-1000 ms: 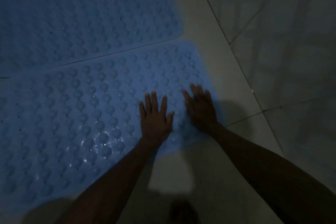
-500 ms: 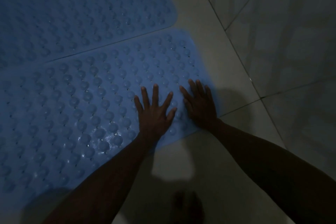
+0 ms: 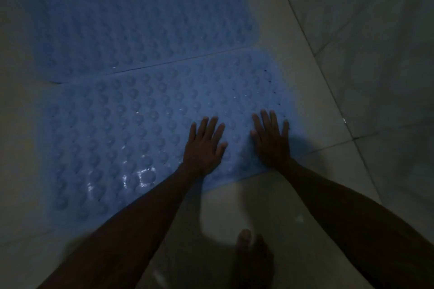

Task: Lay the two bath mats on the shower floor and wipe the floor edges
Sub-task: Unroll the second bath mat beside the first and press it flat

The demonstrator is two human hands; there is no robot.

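now, floor point(image 3: 270, 206): pale tile, dim light.
far mat point(image 3: 141, 21): flat, its long edge touching the near mat.
near mat point(image 3: 152, 129): flat, long axis left to right.
left hand point(image 3: 204, 145): spread flat, pressing, gripping nothing.
right hand point(image 3: 270, 138): flat too, nearer the mat's right end.

The pale tiled shower floor point(image 3: 277, 197) carries two light blue rubber bath mats with rows of round bumps. The nearer mat point(image 3: 141, 138) lies flat on the tiles, its right end close to a dark grout line. The farther mat point(image 3: 131, 23) lies flat just beyond it, their long edges touching or nearly so. A bare foot point(image 3: 252, 258) stands on the tiles near the bottom edge. Low light and blur hide finer detail.
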